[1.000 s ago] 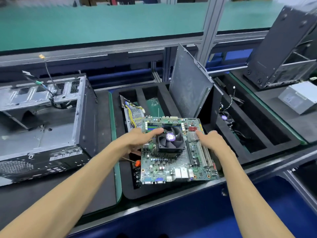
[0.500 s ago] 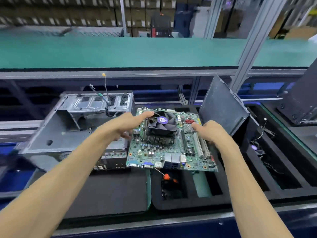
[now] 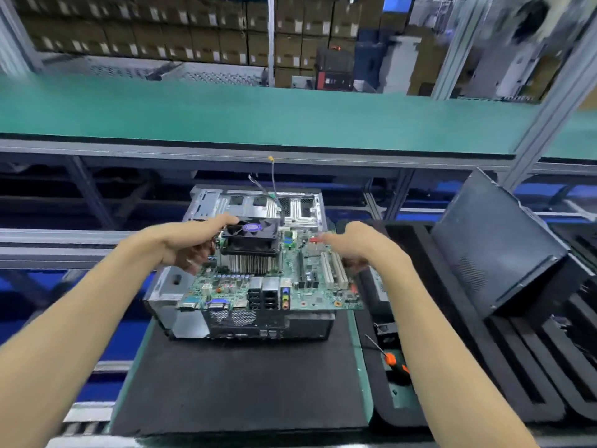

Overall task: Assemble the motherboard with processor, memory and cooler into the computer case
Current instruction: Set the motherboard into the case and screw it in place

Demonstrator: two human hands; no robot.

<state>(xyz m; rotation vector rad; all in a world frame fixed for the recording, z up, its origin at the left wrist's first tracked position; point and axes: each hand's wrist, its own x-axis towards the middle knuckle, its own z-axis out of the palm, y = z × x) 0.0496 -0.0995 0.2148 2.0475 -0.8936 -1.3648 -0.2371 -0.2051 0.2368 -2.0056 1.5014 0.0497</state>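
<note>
Green circuit board fills the middle of the scene: we hold the motherboard (image 3: pixel 274 286) in the air with both bare hands, directly above the open computer case (image 3: pixel 245 321) that lies on its side on a black mat (image 3: pixel 239 383). Our left hand (image 3: pixel 190 244) grips the board's left edge, thumb stretched across to the top of the black cooler (image 3: pixel 250 239), whose fan sits over a block of metal fins. Our right hand (image 3: pixel 355 245) clasps the right edge, fingers curled under the board beside the white expansion slots (image 3: pixel 334 273). The board tilts slightly toward us, its row of rear ports (image 3: pixel 239 300) at the near edge, level with the case's perforated rear panel below. We cannot tell whether any part of the board touches the case yet. Loose wires (image 3: pixel 273 185) rise from the metal drive bay (image 3: pixel 258 205) at the far end of the case. To the right, a black foam tray (image 3: pixel 452 367) holds an orange-handled screwdriver (image 3: pixel 389 357) in one slot, and a dark case side panel (image 3: pixel 494 250) leans upright in another. A green conveyor belt (image 3: pixel 258 114) runs across behind the bench, with stacked cartons (image 3: pixel 161 30) blurred beyond it.
</note>
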